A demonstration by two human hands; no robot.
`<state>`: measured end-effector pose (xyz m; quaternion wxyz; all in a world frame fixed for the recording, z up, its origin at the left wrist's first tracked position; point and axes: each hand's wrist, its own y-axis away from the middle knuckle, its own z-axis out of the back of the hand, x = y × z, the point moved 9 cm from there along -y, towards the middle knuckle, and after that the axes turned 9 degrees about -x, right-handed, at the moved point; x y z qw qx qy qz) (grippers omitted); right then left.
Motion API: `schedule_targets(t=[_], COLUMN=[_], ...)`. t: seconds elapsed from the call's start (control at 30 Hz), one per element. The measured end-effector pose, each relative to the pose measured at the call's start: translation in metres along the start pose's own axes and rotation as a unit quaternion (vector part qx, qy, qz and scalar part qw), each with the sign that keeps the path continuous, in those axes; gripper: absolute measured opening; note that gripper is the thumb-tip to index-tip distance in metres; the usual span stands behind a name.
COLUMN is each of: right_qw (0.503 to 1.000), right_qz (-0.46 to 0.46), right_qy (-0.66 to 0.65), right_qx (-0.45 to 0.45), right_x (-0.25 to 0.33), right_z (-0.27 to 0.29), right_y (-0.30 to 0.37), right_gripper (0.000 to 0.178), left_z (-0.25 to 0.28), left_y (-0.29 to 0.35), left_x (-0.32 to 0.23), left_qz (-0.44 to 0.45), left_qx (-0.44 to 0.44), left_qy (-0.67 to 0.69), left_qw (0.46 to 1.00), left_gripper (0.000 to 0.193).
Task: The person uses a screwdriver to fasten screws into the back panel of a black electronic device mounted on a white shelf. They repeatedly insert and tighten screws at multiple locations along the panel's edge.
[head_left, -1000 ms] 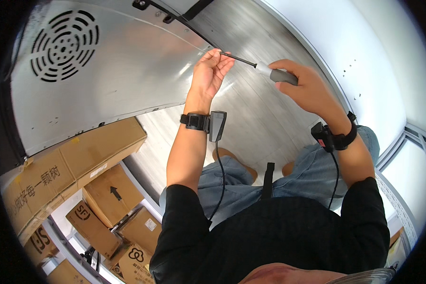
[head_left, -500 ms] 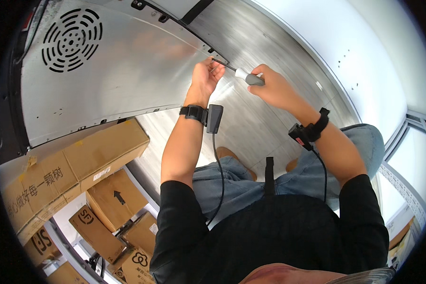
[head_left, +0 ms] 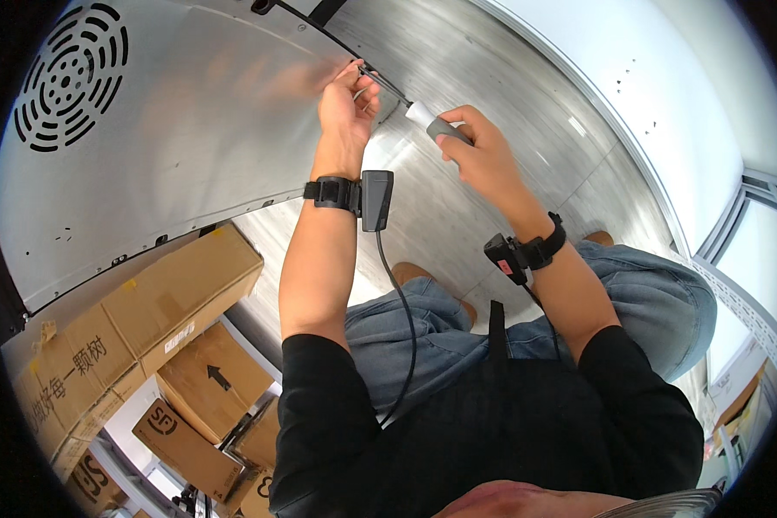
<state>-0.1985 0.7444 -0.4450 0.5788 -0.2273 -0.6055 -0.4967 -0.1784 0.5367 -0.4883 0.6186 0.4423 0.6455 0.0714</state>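
My right hand [head_left: 479, 151] is wrapped around the grey and white handle of a screwdriver [head_left: 421, 114]. Its dark shaft slants up and left to the edge of a large silver metal panel [head_left: 207, 112]. At the shaft's tip, close to the panel's far right corner, the thumb and forefinger of my left hand [head_left: 347, 108] are pinched together; what lies between them is too small to make out. The other fingers of that hand are loosely curled. Each wrist wears a black strap with a small cabled box.
Round vent slots [head_left: 71, 79] pierce the panel at far left. A long cardboard box [head_left: 168, 302] lies below the panel, with several smaller cartons [head_left: 216, 375] beneath it. Grey plank flooring [head_left: 527, 112] runs beside a white wall panel [head_left: 665, 104] on the right.
The view has shifted, so the panel sits further left and up. Both hands and the screwdriver tip have moved a little along the panel's edge, away from its corner.
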Motion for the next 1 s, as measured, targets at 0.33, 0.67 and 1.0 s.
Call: schedule_targets(t=[0.33, 0.67, 1.0], right_qw=[0.999, 0.998, 0.999], right_qz=[0.016, 0.027, 0.007], right_qy=[0.02, 0.005, 0.002], right_qx=[-0.025, -0.055, -0.04], right_x=[0.0, 0.001, -0.007], right_z=[-0.011, -0.015, -0.015], right_y=[-0.005, 0.001, -0.007], right_gripper=[0.028, 0.027, 0.03], left_z=[0.004, 0.003, 0.005], left_y=[-0.014, -0.015, -0.016], left_x=[-0.003, -0.002, -0.002], left_qz=[-0.009, -0.018, -0.009], left_qx=[-0.012, 0.007, -0.001], left_qy=[0.0, -0.001, 0.012], left_qw=[1.0, 1.0, 1.0], left_gripper=[0.015, 0.015, 0.014])
